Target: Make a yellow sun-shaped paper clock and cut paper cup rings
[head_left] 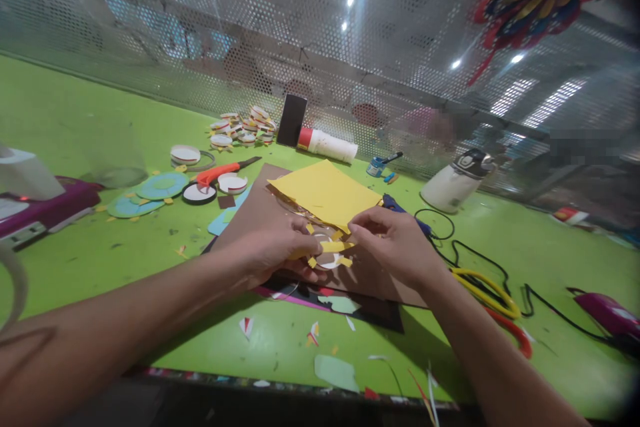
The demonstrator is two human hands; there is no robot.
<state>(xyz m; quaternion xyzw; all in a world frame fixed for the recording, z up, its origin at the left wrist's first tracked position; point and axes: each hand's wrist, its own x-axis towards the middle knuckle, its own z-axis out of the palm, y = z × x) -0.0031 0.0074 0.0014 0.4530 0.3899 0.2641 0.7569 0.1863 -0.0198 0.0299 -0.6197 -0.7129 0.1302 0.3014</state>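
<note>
Between thumb and fingers, my left hand (280, 247) grips a narrow yellow paper strip (336, 247). Below the strip is a small white paper ring (327, 260) with yellow tabs around its rim; my left fingers reach beneath it. My right hand (393, 237) is closed in a pinch at the strip's right end, close to the near corner of a yellow paper sheet (325, 190). What sits between those right fingertips is hidden. Brown board (253, 207) lies under both hands.
Orange-handled scissors (217, 173), blue paper discs (163, 185) and a purple power strip (75, 197) lie left. Behind are piled white rings (247, 127), a phone (291, 120) and a white tube (333, 145). A bottle (450, 183), yellow-handled tool (485, 293) and cables are right; scraps lie in front.
</note>
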